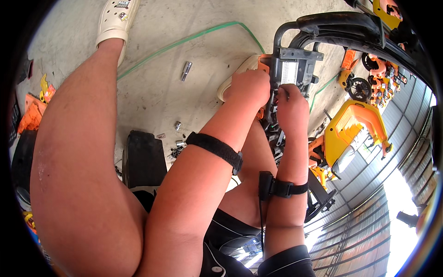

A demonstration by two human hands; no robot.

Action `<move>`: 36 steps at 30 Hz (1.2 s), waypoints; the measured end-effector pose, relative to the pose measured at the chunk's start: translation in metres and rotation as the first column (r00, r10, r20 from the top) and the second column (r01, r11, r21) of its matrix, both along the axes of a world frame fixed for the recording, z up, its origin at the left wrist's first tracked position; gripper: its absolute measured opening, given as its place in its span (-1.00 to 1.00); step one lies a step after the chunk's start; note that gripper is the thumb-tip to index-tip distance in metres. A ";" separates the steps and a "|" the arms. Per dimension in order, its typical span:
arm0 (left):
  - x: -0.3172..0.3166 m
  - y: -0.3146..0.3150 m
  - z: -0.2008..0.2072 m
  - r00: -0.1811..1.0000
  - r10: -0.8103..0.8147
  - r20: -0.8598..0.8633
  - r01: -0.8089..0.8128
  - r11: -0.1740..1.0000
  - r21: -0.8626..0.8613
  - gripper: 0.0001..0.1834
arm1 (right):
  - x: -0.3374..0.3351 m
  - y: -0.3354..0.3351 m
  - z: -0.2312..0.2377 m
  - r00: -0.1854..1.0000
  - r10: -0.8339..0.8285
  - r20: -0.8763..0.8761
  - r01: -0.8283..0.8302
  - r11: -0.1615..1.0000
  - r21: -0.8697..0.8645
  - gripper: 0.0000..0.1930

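Black frame (339, 28) upper right of centre, ahead of the person; tubes bend out toward the right rim. Box (302, 64), dark, sits at its near left end, white label (289, 73) on top. Orange bracket (264, 63) at the box's left edge.

Left hand (251, 85) at the box's left side, just below the bracket, fingers curled in; the hand's own back hides the tips, so can't tell what they hold. Right hand (292, 106) just beside it, at the box's near edge, thumb and finger close together, something small and dark at the tips (held or part of the frame, can't tell). Gap between the hands is narrow; dark parts show in it.

Black strap (214, 148) around left forearm; second strap (287, 188) around right one, with a small black module (266, 185).

Floor (152, 99) is grey concrete: silver tube (186, 71) lying left of the hands, small socket (177, 125) nearer the person, black pad (144, 159) beside the bent left leg. Green strip (184, 42) arcs across beyond the tube. Cream clog (114, 27) on the left foot, another (224, 88) partly behind the left hand.

Right side: yellow shell (334, 136), wheel (360, 89) farther off. Orange scraps (31, 113) at far left.
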State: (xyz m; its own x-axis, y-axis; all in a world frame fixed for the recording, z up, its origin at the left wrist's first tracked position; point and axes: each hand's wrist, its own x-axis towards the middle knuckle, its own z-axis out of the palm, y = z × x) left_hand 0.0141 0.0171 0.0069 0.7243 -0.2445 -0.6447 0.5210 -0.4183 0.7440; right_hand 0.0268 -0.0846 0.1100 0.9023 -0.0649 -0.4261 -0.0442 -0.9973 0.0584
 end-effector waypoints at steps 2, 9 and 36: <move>-0.011 -0.012 -0.007 0.992 0.107 -0.061 -0.110 0.992 -0.053 -0.85 | 0.000 0.002 0.000 1.000 -0.001 0.000 0.001 1.000 0.005 -0.77; -0.021 -0.013 0.003 0.967 0.202 -0.157 -0.230 0.954 -0.191 -0.76 | 0.000 -0.001 0.001 1.000 -0.002 -0.006 0.002 1.000 -0.006 -0.76; 0.005 0.012 -0.006 0.980 -0.073 0.185 0.075 0.997 -0.005 -0.75 | 0.005 0.003 0.004 0.999 -0.021 -0.041 0.021 1.000 -0.015 -0.76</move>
State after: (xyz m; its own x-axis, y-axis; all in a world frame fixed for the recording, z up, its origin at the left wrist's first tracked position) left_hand 0.0186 0.0295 0.0013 0.8101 -0.3090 -0.4982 0.3420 -0.4412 0.8297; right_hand 0.0321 -0.0816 0.1136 0.8823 -0.0901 -0.4620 -0.0623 -0.9952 0.0752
